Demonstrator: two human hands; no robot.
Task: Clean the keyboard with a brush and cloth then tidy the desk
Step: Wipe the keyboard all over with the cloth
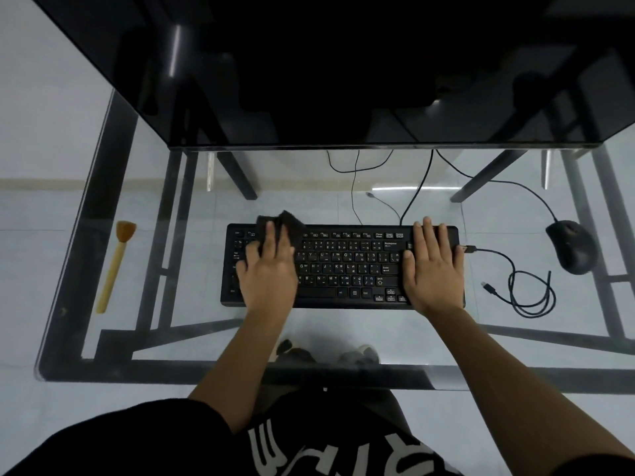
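Now my left hand (269,269) presses the soft, limp black cloth (285,225) flat onto the rigid black plastic keyboard (343,266); my right hand (434,266), flat and holding nothing, steadies its end.

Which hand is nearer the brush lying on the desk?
Left. The left hand presses the cloth on the keyboard's left end, nearest the brush; the right hand rests on the far end.
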